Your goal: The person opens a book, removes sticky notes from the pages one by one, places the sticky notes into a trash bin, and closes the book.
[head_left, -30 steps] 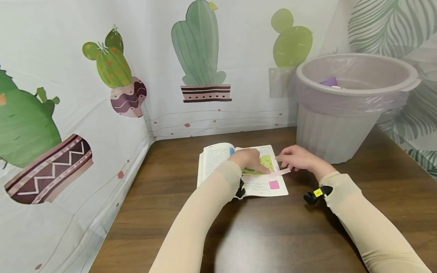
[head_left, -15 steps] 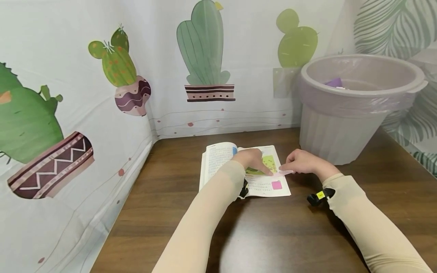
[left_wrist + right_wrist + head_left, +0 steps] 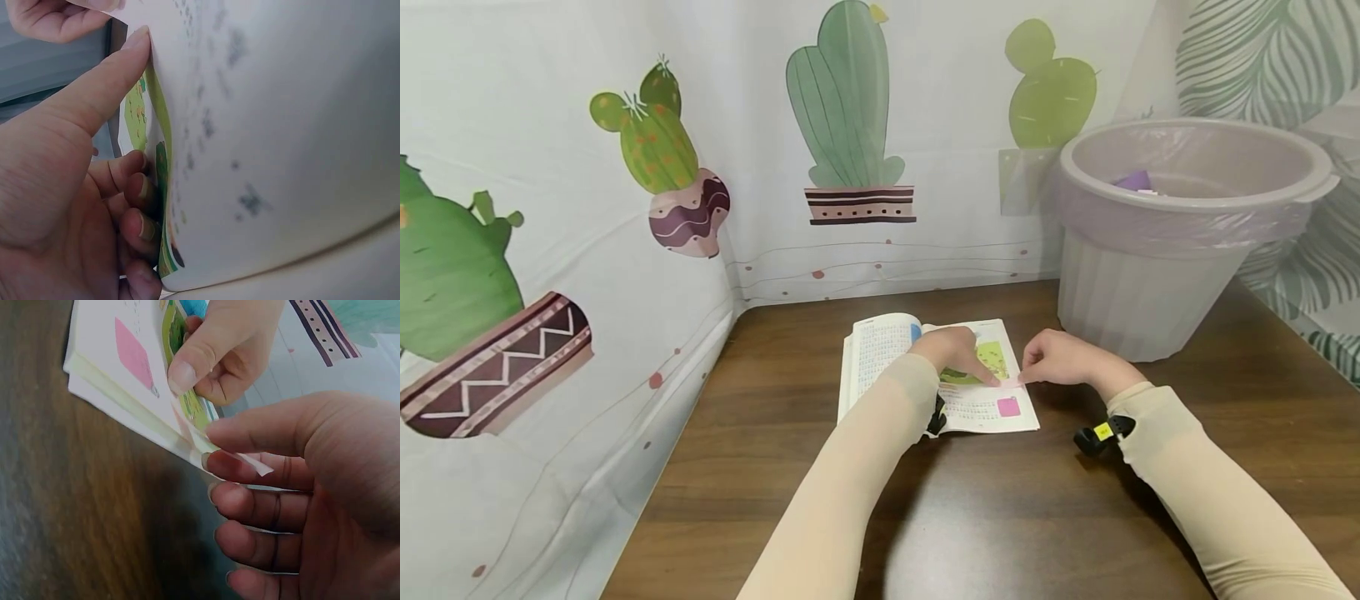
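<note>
An open printed book [image 3: 880, 343] lies on the wooden table, its left page bulging up. On the right page my left hand [image 3: 951, 348] rests with the thumb straight, its tip pressing beside a pale pink paper strip [image 3: 1011, 383]. In the left wrist view the other fingers [image 3: 142, 228] are loosely bent against the page. My right hand [image 3: 1067, 360] is at the book's right edge. Between its thumb and index finger, in the right wrist view, it pinches the strip's end [image 3: 253, 464], which sticks out past the page edge; its other fingers are half curled.
A large grey bin [image 3: 1135, 292] with a clear plastic liner stands behind the right hand, a purple piece [image 3: 1135, 181] inside it. White cactus-print cloth [image 3: 760, 167] hangs along the back and left of the table [image 3: 760, 500].
My right hand has come in to the strip, which stuck out visibly from the page a second ago, and pinches its end at the page edge. The left hand keeps its place on the page.
</note>
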Demonstrator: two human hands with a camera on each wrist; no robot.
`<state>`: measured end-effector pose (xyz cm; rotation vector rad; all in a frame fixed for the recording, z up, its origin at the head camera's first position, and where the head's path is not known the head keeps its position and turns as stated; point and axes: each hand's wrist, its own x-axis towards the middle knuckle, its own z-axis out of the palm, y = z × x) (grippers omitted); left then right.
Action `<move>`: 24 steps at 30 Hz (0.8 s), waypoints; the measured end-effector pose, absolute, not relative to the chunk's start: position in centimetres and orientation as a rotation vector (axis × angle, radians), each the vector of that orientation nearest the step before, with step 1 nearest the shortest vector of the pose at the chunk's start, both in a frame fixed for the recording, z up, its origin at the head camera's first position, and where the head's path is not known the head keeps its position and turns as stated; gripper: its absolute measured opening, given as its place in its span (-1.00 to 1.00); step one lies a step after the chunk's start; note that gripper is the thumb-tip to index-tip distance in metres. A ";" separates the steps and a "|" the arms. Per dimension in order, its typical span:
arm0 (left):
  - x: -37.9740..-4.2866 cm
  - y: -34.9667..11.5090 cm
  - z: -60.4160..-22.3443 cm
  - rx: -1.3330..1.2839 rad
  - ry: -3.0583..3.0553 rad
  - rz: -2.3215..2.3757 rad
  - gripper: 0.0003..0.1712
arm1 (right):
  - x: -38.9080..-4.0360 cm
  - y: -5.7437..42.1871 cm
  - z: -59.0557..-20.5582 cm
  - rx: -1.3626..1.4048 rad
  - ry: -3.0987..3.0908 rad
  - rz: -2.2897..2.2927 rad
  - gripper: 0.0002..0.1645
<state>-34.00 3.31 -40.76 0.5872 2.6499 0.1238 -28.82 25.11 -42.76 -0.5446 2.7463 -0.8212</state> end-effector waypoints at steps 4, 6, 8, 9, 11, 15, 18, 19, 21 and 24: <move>-34.3 3.2 -41.0 0.593 2.630 0.158 -0.14 | -28.8 24.6 -42.7 -0.589 2.784 -0.788 -0.84; -34.5 3.1 -41.1 0.601 2.612 0.180 -0.25 | -28.8 24.3 -42.7 -0.614 2.806 -0.770 -0.87; -34.7 3.0 -41.2 0.612 2.590 0.196 -0.36 | -28.8 24.1 -42.8 -0.629 2.830 -0.751 -0.88; -34.8 2.9 -41.2 0.615 2.581 0.203 -0.40 | -28.8 23.9 -42.8 -0.635 2.840 -0.741 -0.88; -35.0 2.9 -41.2 0.621 2.568 0.203 -0.44 | -28.7 23.6 -42.8 -0.641 2.851 -0.728 -0.88; -35.0 2.8 -41.1 0.626 2.568 0.213 -0.42 | -28.4 23.1 -42.5 -0.646 2.854 -0.736 -0.89; -35.0 2.7 -41.0 0.630 2.578 0.227 -0.36 | -28.2 22.9 -42.2 -0.648 2.855 -0.741 -0.90; -35.0 2.7 -41.0 0.626 2.579 0.231 -0.36 | -28.1 22.8 -42.1 -0.646 2.855 -0.740 -0.90; -35.0 2.6 -41.0 0.620 2.578 0.243 -0.38 | -28.1 22.7 -42.0 -0.649 2.854 -0.736 -0.90; -35.0 2.6 -41.0 0.610 2.574 0.259 -0.42 | -27.9 22.6 -41.8 -0.662 2.845 -0.739 -0.89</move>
